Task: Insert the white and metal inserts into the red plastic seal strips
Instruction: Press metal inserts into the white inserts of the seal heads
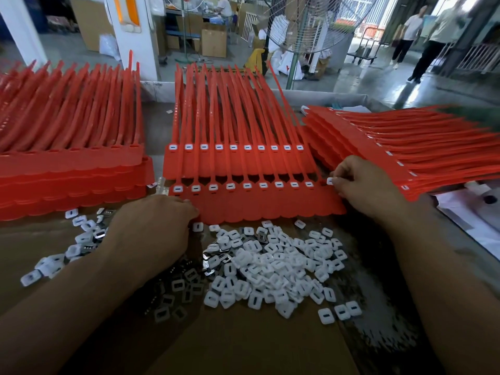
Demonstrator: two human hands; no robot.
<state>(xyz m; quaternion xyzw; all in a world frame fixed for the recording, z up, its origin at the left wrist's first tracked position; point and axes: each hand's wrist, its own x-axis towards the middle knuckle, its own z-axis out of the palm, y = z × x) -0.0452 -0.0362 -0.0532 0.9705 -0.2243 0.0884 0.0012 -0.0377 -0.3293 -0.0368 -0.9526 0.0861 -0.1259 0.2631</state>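
At the red seal strip end socket, right hand pinches a light, rigid white insert edgewise; left hand touches the strip, grip unclear.

Only two forearms and two hands of the person are in view. The left forearm, left of the pile of white inserts, is bare from the picture's lower edge up to the wrist. It is broad and smooth, narrowing slightly toward the left hand, which has a wide, rounded back. The right forearm, right of the pile, is bare along all of its visible length. The right hand, beyond the pile's right end, shows ridged knuckles. Finer marks are too blurred to tell.
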